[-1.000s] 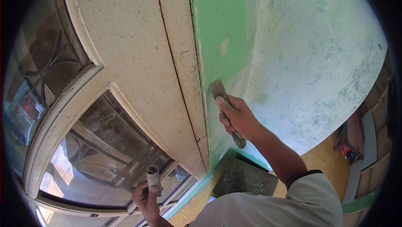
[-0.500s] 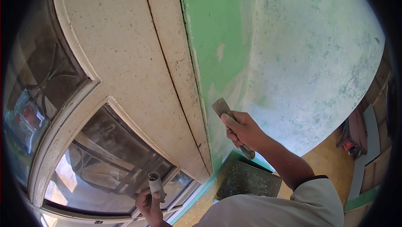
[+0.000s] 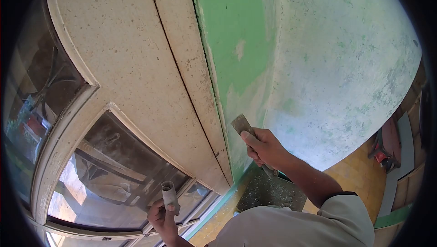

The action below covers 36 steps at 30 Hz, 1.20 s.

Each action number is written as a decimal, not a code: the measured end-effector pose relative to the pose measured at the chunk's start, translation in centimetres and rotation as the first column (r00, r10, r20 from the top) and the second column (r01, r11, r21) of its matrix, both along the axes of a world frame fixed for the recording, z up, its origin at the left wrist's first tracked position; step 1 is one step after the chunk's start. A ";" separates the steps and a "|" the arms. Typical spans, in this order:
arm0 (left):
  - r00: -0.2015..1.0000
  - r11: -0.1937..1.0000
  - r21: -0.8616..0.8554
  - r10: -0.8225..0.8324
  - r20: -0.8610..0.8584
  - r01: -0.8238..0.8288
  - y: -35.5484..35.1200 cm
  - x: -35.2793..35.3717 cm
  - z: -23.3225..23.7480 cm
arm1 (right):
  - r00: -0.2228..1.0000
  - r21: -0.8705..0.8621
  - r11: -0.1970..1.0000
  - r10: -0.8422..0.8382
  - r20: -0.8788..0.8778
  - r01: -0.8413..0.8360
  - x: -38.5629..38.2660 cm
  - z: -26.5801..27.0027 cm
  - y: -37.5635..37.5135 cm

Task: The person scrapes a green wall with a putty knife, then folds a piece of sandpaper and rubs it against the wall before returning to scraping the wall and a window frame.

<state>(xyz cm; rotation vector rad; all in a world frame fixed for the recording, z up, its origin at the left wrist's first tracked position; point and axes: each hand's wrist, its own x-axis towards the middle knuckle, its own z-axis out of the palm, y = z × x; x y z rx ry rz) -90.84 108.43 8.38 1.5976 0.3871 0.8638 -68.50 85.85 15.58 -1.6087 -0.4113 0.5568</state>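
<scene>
My right hand is closed around a putty knife, whose flat, stained blade points up and left. Its blade is right at the narrow green wall strip, where bare pale patches show through the paint. Below my fist the handle's end sticks out. Lower left, my left hand grips a short, dusty grey tube with its round open end facing up. That tube is held in front of the glass pane of the cream-painted wooden frame.
A scraped, whitish wall curves away to the right. On the yellowish floor lies a dark square board strewn with flakes. A reddish-brown piece of furniture stands at the far right.
The putty knife has shifted slightly down along the green strip with my right hand. My left hand with the tube stays almost in place, and the view has turned a little.
</scene>
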 end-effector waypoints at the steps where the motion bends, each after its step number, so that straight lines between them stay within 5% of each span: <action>1: 1.000 1.000 -0.001 -0.007 0.004 0.007 0.0 0.0 0.0 | 1.000 0.004 1.000 -0.003 -0.027 0.003 0.3 -0.2 -0.1; 6: 1.000 0.998 -0.053 0.021 0.008 -0.021 -0.5 0.9 0.4 | 0.996 0.103 0.993 0.069 -0.055 -0.063 2.6 1.2 1.6; 8: 0.997 0.997 0.081 0.013 -0.074 -0.007 -0.5 0.9 0.0 | 0.995 0.134 0.991 0.028 -0.091 -0.016 1.5 1.2 1.3; 15: 0.996 1.000 0.021 -0.012 -0.094 0.014 -0.6 1.0 0.3 | 0.995 0.033 0.999 0.017 -0.101 -0.014 1.0 -1.0 0.1; 18: 0.990 0.999 0.015 -0.033 -0.141 0.036 -0.5 0.8 0.4 | 0.998 0.102 0.994 0.026 0.055 -0.031 1.9 1.6 1.9; 27: 0.986 0.991 0.026 -0.129 -0.105 0.132 -0.4 0.7 1.1 | 0.995 0.072 0.997 0.027 -0.096 -0.020 0.1 -0.3 0.2; 32: 0.983 0.987 -0.023 -0.161 -0.089 0.159 -0.8 1.0 1.6 | 0.996 0.207 0.978 0.006 0.092 -0.025 1.4 2.9 2.9; 36: 0.985 0.985 -0.057 -0.163 -0.061 0.160 -1.0 0.9 1.9 | 0.997 0.171 0.984 0.046 0.061 -0.056 0.4 2.0 0.8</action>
